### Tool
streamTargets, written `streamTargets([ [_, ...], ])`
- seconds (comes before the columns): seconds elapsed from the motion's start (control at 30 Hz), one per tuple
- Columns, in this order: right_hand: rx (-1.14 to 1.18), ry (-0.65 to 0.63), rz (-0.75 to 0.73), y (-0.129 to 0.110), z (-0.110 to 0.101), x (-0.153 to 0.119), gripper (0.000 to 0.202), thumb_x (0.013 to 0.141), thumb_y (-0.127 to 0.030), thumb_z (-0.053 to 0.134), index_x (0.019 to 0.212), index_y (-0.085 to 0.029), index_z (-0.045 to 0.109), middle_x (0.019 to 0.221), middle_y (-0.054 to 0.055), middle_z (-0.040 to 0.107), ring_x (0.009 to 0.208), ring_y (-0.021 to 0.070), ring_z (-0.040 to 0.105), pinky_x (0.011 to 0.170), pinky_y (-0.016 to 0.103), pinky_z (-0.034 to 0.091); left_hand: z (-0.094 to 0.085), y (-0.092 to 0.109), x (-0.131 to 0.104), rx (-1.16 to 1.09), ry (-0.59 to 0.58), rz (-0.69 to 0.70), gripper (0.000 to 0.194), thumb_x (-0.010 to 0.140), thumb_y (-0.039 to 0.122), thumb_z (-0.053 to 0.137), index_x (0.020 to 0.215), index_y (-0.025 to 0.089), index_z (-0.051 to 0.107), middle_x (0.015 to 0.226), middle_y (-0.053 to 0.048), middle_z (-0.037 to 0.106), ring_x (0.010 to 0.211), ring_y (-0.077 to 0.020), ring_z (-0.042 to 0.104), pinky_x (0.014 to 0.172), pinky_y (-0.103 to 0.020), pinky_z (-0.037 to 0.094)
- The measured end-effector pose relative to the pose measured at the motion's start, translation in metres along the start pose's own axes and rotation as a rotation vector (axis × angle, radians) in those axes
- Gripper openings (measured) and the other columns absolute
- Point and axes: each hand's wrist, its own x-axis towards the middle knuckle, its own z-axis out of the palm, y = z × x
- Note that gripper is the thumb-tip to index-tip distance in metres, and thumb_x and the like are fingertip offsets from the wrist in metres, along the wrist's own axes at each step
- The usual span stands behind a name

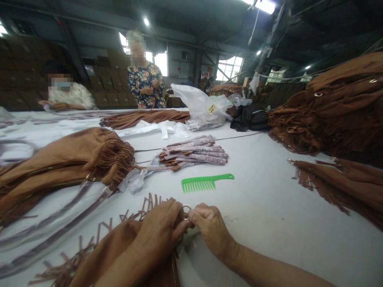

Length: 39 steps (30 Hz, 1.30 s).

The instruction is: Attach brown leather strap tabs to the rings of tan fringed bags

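Note:
A brown fringed bag (119,239) lies at the near edge, partly under my left forearm. My left hand (164,223) is closed on the bag's upper end, its fingertips beside a small metal ring (187,207). From the other side my right hand (214,229) pinches that ring between thumb and fingers. The two hands almost touch, and they hide the ring's lower part and how it joins the bag. Just beyond them, a green comb (206,183) lies flat on the white table (269,239), teeth toward me.
Plastic-wrapped straps (194,153) are piled behind the comb. On the left rests another brown bag (68,159) with wrapped handles. Brown fringed bags (335,107) are heaped at the right. Clear plastic bags (203,107) stand farther back. Two people are across the table.

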Motion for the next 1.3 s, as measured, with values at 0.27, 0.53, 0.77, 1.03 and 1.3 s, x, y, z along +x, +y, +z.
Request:
streamTargets([
  [0.27, -0.865, 0.005, -0.155, 0.001, -0.084, 0.132, 0.032, 0.093, -0.025, 0.038, 0.107, -0.016, 0.066, 0.108, 0.008, 0.064, 0.102, 0.0189, 0.057, 0.089, 0.028, 0.04, -0.001, 0.007, 0.001, 0.086, -0.218, 0.057, 0.021, 0.079, 0.033, 0.059, 0.096, 0.02, 0.059, 0.103, -0.009, 0.058, 0.096, -0.0282, 0.052, 0.083, -0.041, 0.04],
  [0.53, -1.02, -0.166, -0.089, 0.012, -0.043, 0.272, 0.029, 0.088, -0.03, 0.055, 0.105, -0.009, 0.063, 0.11, 0.015, 0.062, 0.105, 0.0237, 0.057, 0.094, 0.041, 0.041, 0.006, -0.008, 0.016, 0.082, -0.109, 0.006, 0.053, 0.076, 0.033, 0.06, 0.125, 0.017, 0.049, 0.117, -0.012, 0.056, 0.106, -0.029, 0.049, 0.095, -0.045, 0.04],
  [0.77, -0.808, -0.122, -0.181, 0.006, -0.046, 0.278, 0.027, 0.093, -0.025, 0.043, 0.108, -0.008, 0.057, 0.103, 0.014, 0.062, 0.099, 0.0222, 0.058, 0.089, 0.038, 0.042, 0.023, -0.031, 0.019, 0.177, 0.059, 0.094, 0.054, 0.071, 0.038, 0.067, 0.12, 0.018, 0.053, 0.11, -0.01, 0.06, 0.095, -0.0272, 0.055, 0.085, -0.042, 0.047],
  [1.03, -0.324, -0.398, -0.299, -0.076, -0.113, 0.165, 0.036, 0.094, -0.038, 0.036, 0.097, -0.009, 0.057, 0.067, 0.002, 0.059, 0.056, 0.0089, 0.051, 0.058, 0.02, 0.04, 0.007, -0.021, 0.013, -0.303, 0.484, -0.014, 0.029, 0.088, 0.043, 0.048, 0.099, 0.019, 0.059, 0.095, -0.007, 0.062, 0.09, -0.0204, 0.057, 0.079, -0.033, 0.047],
  [1.3, -0.223, -0.699, -0.147, -0.113, -0.121, 0.049, 0.029, 0.09, -0.037, 0.045, 0.088, -0.01, 0.056, 0.054, -0.004, 0.047, 0.045, 0.0064, 0.04, 0.045, 0.018, 0.032, -0.063, 0.044, -0.003, -0.745, 0.384, -0.041, 0.049, 0.085, 0.057, 0.042, 0.075, 0.012, 0.06, 0.061, -0.003, 0.055, 0.052, -0.0106, 0.045, 0.048, -0.021, 0.035],
])
